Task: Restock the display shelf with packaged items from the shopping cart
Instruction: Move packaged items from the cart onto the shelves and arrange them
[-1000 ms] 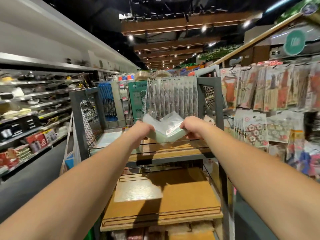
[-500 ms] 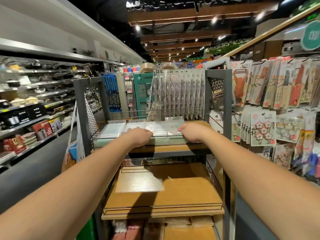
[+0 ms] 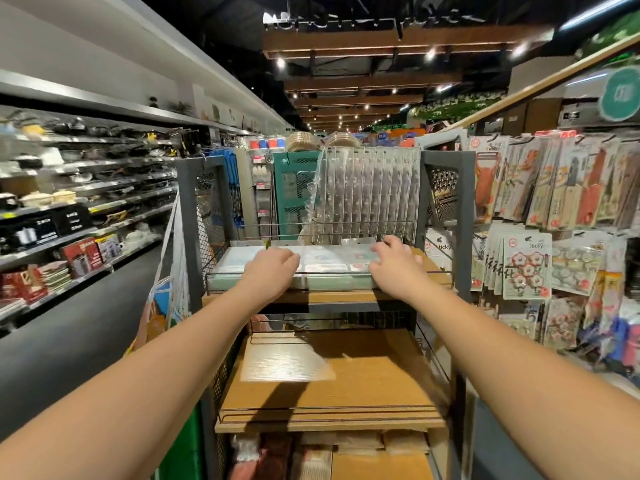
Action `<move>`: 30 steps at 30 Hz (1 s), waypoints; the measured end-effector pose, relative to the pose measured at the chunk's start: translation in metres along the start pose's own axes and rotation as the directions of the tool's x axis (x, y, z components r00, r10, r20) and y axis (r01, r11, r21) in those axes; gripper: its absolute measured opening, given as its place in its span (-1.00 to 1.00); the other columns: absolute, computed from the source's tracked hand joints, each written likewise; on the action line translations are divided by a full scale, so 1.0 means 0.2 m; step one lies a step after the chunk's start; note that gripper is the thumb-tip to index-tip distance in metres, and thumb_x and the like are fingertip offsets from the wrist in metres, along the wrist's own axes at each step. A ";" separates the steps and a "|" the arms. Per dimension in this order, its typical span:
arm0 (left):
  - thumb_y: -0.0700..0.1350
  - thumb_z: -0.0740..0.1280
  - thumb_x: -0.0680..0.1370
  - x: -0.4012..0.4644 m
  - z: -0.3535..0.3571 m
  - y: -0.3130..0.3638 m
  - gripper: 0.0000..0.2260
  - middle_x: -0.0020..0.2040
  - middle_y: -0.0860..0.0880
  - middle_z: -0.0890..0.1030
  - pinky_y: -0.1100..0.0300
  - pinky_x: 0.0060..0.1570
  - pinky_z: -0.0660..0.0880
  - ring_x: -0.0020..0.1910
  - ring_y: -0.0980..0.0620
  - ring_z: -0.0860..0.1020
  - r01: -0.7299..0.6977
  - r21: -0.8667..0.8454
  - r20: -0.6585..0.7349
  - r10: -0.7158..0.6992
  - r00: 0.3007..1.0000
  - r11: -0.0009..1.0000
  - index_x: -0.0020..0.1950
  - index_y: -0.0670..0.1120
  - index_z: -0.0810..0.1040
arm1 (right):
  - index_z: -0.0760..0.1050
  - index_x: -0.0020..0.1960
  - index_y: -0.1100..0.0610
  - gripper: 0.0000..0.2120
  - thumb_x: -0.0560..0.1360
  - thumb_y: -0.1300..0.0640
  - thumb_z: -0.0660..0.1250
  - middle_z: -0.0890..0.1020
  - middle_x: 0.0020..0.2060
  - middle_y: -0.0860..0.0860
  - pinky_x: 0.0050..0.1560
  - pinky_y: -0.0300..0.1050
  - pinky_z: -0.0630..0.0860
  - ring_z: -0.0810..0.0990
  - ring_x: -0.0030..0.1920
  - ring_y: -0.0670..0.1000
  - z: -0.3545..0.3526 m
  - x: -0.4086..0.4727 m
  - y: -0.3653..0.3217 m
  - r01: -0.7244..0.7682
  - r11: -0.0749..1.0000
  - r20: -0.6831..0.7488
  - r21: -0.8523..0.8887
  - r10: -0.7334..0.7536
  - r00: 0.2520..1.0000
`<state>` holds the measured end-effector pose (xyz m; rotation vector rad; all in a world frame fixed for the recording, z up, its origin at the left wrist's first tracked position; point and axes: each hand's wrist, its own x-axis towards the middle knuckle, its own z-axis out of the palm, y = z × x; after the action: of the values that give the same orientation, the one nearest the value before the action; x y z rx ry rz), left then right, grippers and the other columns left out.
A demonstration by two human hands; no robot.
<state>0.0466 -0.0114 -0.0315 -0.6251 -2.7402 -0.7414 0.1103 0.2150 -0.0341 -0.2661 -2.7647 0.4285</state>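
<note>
Along the left wall run long store shelves (image 3: 79,188) of dark cookware and red boxes. A white mesh bag (image 3: 169,271) hangs at the left side of the grey display shelf (image 3: 464,216). On its top wooden board, behind the wire rail at the front edge, lies a row of flat pale-green packets (image 3: 325,268) in clear wrap. The left hand (image 3: 272,271) rests on the packets near the middle of the row, fingers curled down over them; whether it grips one I cannot tell. The right hand (image 3: 394,268) lies at the row's right end, fingers spread and loose, touching the wrap. Clear packs (image 3: 367,192) stand upright at the board's back edge. The middle board (image 3: 329,382) is bare wood. On the right hang carded goods (image 3: 554,188).
</note>
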 end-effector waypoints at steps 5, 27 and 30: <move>-0.01 0.20 0.64 -0.35 -0.11 -0.13 -0.84 -0.06 0.12 0.57 0.33 -0.25 0.38 -0.13 0.20 0.52 0.006 -0.375 -0.167 -0.074 0.983 0.927 0.12 0.03 0.53 | 0.43 0.29 0.02 -0.70 0.56 0.11 0.23 0.31 0.33 -0.03 0.44 0.04 0.19 0.27 0.40 0.00 0.17 -0.27 -0.45 0.285 0.885 -0.224 0.369 -0.213 0.951; -0.17 0.23 0.57 -2.53 -0.07 -2.25 -0.87 -0.06 -0.05 0.60 0.10 -0.02 0.53 -0.07 -0.05 0.56 0.783 -0.573 0.077 -0.934 0.348 0.244 -0.13 -0.07 0.54 | 0.54 0.17 0.18 -0.78 0.56 0.16 0.25 0.58 0.01 0.06 -0.10 -0.11 0.48 0.57 -0.07 0.07 2.16 -1.71 -2.03 -0.055 0.878 0.690 0.475 -0.333 0.642; -0.11 0.23 0.55 -2.71 0.00 -2.39 -0.87 0.04 -0.04 0.62 0.01 0.06 0.52 0.00 -0.05 0.56 0.865 -0.474 0.162 -0.949 0.270 0.165 -0.01 -0.04 0.57 | 0.50 0.18 0.18 -0.78 0.57 0.14 0.24 0.60 -0.03 0.07 -0.26 -0.16 0.48 0.60 -0.11 0.04 2.32 -1.81 -2.07 -0.107 0.922 0.777 0.373 -0.246 0.580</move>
<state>0.3047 -0.5693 -0.4127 1.2556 -2.4592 -1.6375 0.2299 -0.3770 -0.4246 0.2252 -3.4327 1.3645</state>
